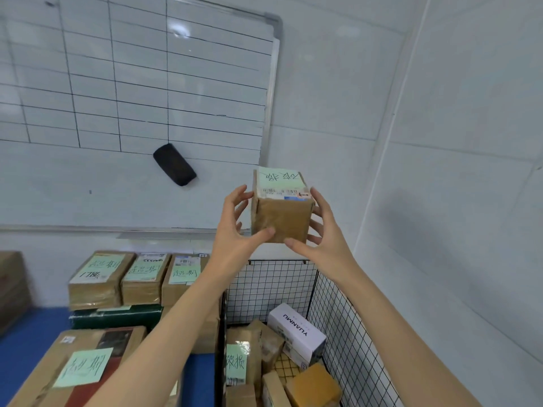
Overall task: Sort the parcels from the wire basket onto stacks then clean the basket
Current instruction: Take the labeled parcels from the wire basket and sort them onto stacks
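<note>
- left grip (232, 236): partly closed on the small parcel (282, 218), thumb on the lower front face, fingers (244, 196) spread up its left side
- right grip (329, 239): mirrors it, thumb under the lower front edge, fingers wrapped round the right side; both hold one box, neither hand is free
- small parcel is roughly a cube of brown cardboard wrapped in tape, held upright in the air above the back wall of the wire basket (346, 318), touching nothing else
- green note (279, 177) with handwriting and a printed label sit on its top face, turned toward the camera; my guess is the note is being read to pick a stack
- handling, as a judgement: looks light and stiff, and the glossy tape is probably a bit slippery, so hold it by opposite side faces with a thumb below; keep fingers off the note
- basket is not empty: white box (296, 330), yellow-brown parcel (313, 383), a noted parcel (238, 359) and others lie jumbled inside
- so sorting is only part done and cleaning is not started
- stacks (147, 274) of noted parcels stand just left of the basket, with a large parcel (88, 362) nearer the camera on a blue surface (23, 348); cannot tell if that is table or floor
- behind them: whiteboard (132, 83) with a ruled grid and a black eraser (174, 164) stuck on it
</note>
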`<state>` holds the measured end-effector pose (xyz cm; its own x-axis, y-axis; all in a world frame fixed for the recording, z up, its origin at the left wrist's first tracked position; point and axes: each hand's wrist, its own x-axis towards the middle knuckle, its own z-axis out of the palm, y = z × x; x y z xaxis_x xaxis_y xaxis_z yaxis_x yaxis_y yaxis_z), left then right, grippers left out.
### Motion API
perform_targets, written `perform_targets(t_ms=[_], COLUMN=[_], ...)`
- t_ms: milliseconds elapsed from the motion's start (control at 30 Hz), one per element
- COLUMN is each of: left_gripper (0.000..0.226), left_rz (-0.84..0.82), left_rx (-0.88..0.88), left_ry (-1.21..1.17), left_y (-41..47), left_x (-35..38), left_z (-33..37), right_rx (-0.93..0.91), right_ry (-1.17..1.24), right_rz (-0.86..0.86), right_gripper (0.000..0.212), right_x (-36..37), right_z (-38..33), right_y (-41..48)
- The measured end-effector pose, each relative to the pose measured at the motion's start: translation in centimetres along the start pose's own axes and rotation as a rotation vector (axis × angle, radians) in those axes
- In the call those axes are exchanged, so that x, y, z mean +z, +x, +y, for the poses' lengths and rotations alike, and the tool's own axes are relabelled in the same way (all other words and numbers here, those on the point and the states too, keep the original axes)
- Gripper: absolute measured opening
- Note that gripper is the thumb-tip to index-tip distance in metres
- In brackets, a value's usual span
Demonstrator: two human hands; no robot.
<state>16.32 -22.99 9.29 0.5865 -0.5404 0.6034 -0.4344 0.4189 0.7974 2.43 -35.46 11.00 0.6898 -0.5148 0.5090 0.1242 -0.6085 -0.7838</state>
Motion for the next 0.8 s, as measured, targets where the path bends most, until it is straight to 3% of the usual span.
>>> perform_targets(t_ms=[167, 533, 800], left_gripper=[0.082, 0.078, 0.062], left_rz=[-0.01, -0.086, -0.191], left_rx=[0.062, 0.055, -0.005], left_ry=[0.087, 0.049, -0.024], left_y=[-0.3, -1.7, -1.9], left_x=[-0.6, -1.9, -3.7], left_z=[-0.1, 0.9, 2.2], right_rx=[-0.035, -0.072, -0.077], right_ry=[-0.046, 0.039, 0.035], right_rz=[0.008, 0.115, 0.106], right_gripper=[0.1, 0.087, 0.086], right_x=[0.7, 1.8, 0.3], right_z=[-0.6, -1.6, -2.0], right_y=[0.0, -0.4, -1.9])
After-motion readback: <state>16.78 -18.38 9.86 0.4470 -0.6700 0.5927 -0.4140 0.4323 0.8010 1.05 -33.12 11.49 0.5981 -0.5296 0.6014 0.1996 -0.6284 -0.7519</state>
